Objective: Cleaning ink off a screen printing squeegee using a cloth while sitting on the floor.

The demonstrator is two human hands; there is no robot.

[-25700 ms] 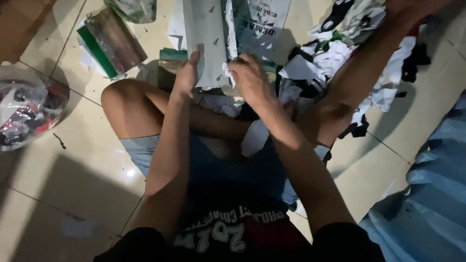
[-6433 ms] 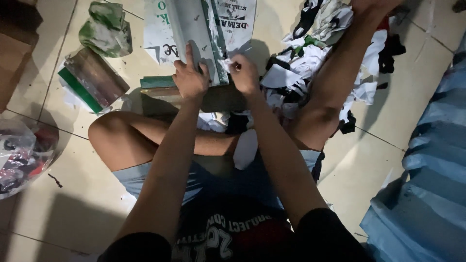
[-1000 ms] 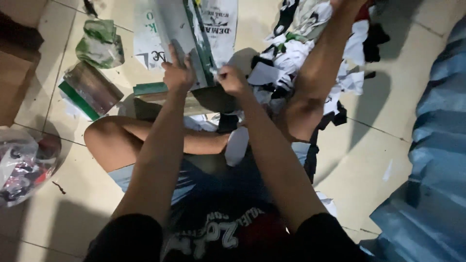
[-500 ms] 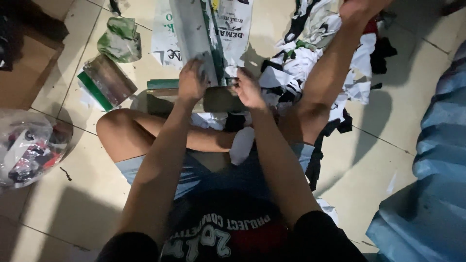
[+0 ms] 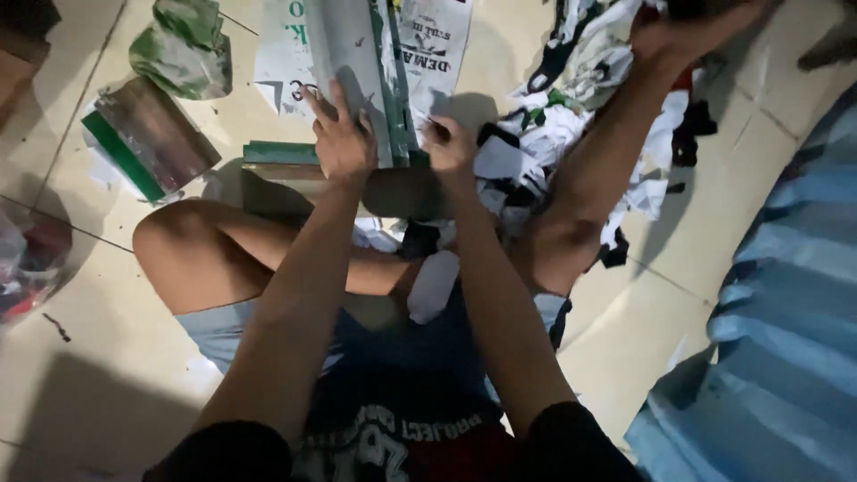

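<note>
Pressed flat with fingers spread, the left hand (image 5: 342,134) pins the grey-and-green printed sheet (image 5: 357,62) on the tiled floor (image 5: 98,295) ahead of the crossed legs, so it lies steady while the right hand (image 5: 449,147) pinches its green edge beside the fabric scraps (image 5: 553,134).

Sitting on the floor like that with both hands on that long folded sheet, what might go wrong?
The left hand lies flat on the grey-green sheet, the right hand pinches its edge: the sheet could slip or crease. The fabric scraps heaped beside the outstretched leg might snag underneath. The light is dim, so edges are hard to see.
</note>
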